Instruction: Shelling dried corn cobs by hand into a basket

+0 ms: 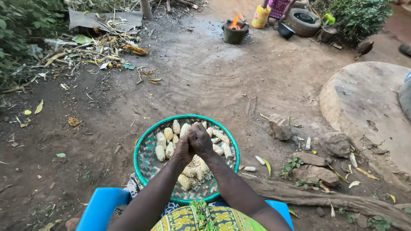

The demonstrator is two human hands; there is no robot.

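A round woven tray with a green rim (145, 147) rests in front of my knees, holding several maize cobs (168, 134) and loose kernels (201, 182). My left hand (183, 149) and my right hand (200, 140) are pressed together over the middle of the tray, both closed around what seems to be one cob, which is almost fully hidden by the fingers. More cobs lie under my wrists (188, 173).
I sit on a blue plastic seat (100, 207). Rocks (280, 127) and a thick root (317, 196) lie to the right, beside a round concrete slab (368, 102). A lit charcoal stove (235, 31), a yellow jerrycan (260, 16), a tyre (303, 21) and a person stand far ahead.
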